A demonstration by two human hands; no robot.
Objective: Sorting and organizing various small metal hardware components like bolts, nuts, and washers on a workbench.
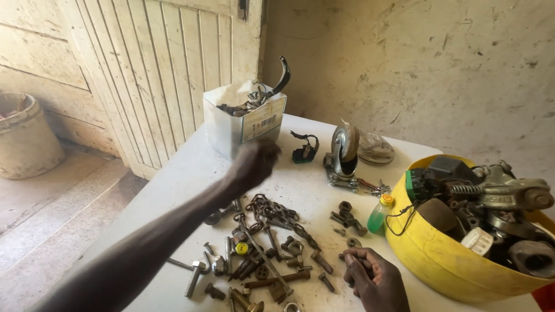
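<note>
My left hand (254, 163) is stretched out over the white table (191, 167), fingers curled, just in front of an open white carton (243, 118) full of metal scraps; it is blurred and I cannot see anything in it. My right hand (374, 278) rests near the table's front edge, fingers folded around a small dark metal piece. Between the hands lies a heap of rusty bolts, nuts and screws (260, 266) and a rusty chain (277, 215).
A yellow bowl (439, 254) packed with heavy metal parts stands at the right. A caster wheel (343, 155), a small black part (304, 149), a clear bag (376, 150) and a small green bottle (380, 214) sit behind. A bucket (26, 136) stands on the floor, left.
</note>
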